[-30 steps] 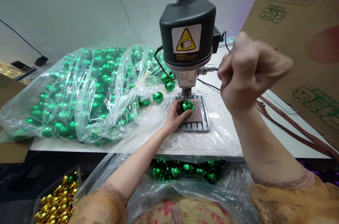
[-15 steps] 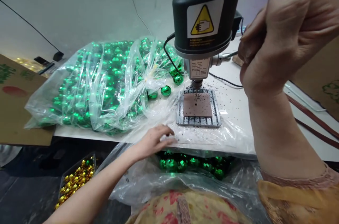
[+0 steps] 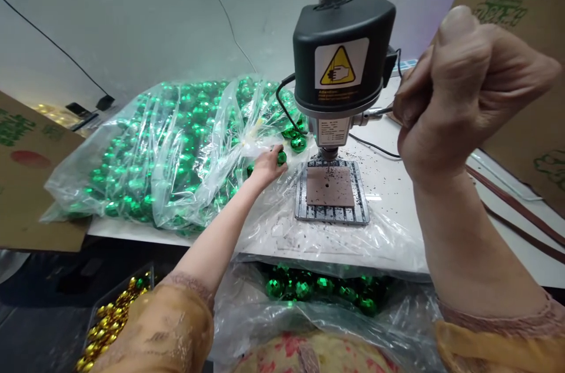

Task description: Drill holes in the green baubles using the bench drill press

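Note:
My left hand (image 3: 268, 166) has its fingers closed on a shiny green faceted ball (image 3: 282, 157) by the mouth of a clear plastic bag (image 3: 168, 143) full of such balls. Raised at the right, my right hand (image 3: 463, 90) is wrapped round the feed lever (image 3: 378, 112) of a small drill press (image 3: 342, 58); the lever's end is hidden in the fist. Beneath the chuck (image 3: 329, 153), a brown square plate (image 3: 318, 195) with a small hole lies on the slotted metal base (image 3: 362, 214). No ball sits on that plate.
Dark shavings are scattered round the base. More green balls (image 3: 324, 286) lie in an open plastic bag below the table edge. A bin of gold balls (image 3: 115, 317) stands low at the left. Cardboard boxes (image 3: 35, 155) flank both sides, and brown straps (image 3: 516, 202) lie at the right.
My left hand has moved forward from the table's front edge to the loose green balls and closed on one. My right hand stays on the lever, lower in view as the camera tilts up.

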Available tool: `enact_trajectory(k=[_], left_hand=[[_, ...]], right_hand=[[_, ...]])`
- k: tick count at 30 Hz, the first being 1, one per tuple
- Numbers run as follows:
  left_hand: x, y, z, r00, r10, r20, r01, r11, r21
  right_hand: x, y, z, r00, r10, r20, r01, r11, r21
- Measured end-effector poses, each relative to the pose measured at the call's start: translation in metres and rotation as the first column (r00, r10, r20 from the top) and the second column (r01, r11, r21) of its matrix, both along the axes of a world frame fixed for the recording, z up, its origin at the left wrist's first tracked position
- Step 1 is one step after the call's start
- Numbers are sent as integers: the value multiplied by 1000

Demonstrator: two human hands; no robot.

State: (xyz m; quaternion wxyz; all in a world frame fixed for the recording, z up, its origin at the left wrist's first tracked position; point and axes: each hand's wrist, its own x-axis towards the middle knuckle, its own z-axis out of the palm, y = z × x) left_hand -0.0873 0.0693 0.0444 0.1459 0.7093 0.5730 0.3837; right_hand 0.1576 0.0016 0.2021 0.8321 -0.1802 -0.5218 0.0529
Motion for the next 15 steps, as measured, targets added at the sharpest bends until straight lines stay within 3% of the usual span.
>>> enact_trajectory(k=[3, 5, 7, 11, 15], left_hand=[[10, -21, 9, 969, -81, 234, 94, 995, -45], [22, -40, 10, 869, -131, 476, 188, 979, -73], [36, -57, 5, 777, -126, 616, 241, 965, -106], [58, -70, -15, 753, -89, 652, 254, 953, -163], [64, -64, -28, 758, -108, 643, 267, 951, -155]], right_hand=[[-2, 3, 0, 999, 35, -19, -34, 997, 74], [-2, 6, 1, 999, 47, -25, -44, 993, 111], [-2, 7, 1, 999, 28, -20, -26, 994, 107], [-1, 7, 1, 999, -48, 0, 48, 996, 79], [1, 5, -5, 991, -117, 64, 124, 986, -110]])
